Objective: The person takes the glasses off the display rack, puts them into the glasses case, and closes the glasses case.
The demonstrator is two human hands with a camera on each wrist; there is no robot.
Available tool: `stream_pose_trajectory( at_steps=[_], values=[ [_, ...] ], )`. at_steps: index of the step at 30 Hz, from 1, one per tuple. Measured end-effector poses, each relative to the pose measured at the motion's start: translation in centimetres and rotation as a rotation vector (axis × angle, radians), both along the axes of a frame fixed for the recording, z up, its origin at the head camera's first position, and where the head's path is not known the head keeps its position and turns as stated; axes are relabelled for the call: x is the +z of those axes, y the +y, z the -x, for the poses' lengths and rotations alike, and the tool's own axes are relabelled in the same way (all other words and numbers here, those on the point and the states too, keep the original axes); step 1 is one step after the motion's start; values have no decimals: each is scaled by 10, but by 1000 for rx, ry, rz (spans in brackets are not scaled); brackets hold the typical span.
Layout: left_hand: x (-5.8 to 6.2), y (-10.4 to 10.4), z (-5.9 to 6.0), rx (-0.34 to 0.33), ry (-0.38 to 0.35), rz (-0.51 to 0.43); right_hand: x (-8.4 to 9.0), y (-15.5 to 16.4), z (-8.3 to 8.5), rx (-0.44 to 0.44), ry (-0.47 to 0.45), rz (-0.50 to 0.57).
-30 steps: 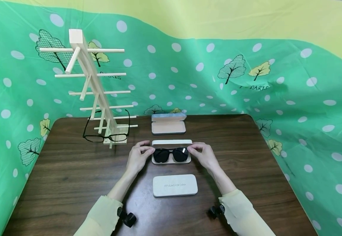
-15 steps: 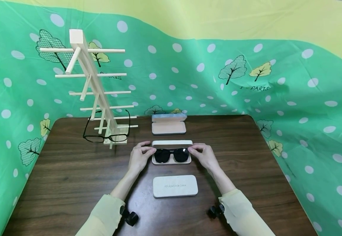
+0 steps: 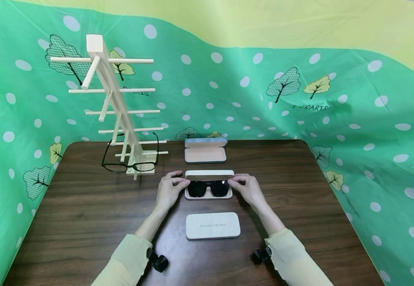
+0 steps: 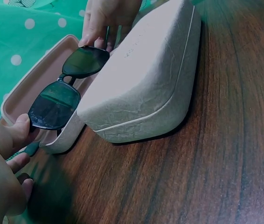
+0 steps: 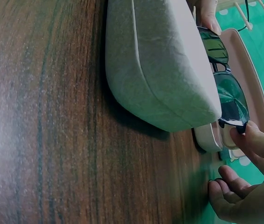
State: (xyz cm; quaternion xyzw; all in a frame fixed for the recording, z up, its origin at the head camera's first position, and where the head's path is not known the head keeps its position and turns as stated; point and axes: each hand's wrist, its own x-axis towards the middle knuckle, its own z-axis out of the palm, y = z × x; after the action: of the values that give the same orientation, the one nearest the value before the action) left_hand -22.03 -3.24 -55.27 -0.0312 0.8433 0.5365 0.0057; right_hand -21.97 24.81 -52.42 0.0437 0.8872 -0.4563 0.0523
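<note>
Black sunglasses (image 3: 208, 188) (image 4: 66, 86) (image 5: 225, 77) sit folded in an open beige glasses case (image 3: 209, 174) (image 4: 43, 74) (image 5: 251, 79) at the table's middle. My left hand (image 3: 171, 188) (image 4: 3, 154) pinches the sunglasses' left end with thumb and fingers. At the other end my right hand (image 3: 247, 187) (image 5: 248, 177) pinches the frame the same way. A closed whitish case (image 3: 213, 225) (image 4: 146, 79) (image 5: 155, 60) lies nearer to me, between my forearms.
A second open case (image 3: 205, 151) stands farther back. A wooden display rack (image 3: 115, 103) at the back left carries black-framed clear glasses (image 3: 130, 163) on a low rung. Green dotted cloth (image 3: 371, 139) surrounds the brown table (image 3: 67, 214).
Both hands and the sunglasses stay nearly where they were; the sunglasses have sunk slightly lower into the open case.
</note>
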Motion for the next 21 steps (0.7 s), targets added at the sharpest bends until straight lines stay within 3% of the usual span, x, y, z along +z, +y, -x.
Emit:
stream_pose_trajectory(
  at_steps=[21],
  values=[
    [-5,2,3,46,23,-8,-6,2,1,-22,34,-52]
  ],
)
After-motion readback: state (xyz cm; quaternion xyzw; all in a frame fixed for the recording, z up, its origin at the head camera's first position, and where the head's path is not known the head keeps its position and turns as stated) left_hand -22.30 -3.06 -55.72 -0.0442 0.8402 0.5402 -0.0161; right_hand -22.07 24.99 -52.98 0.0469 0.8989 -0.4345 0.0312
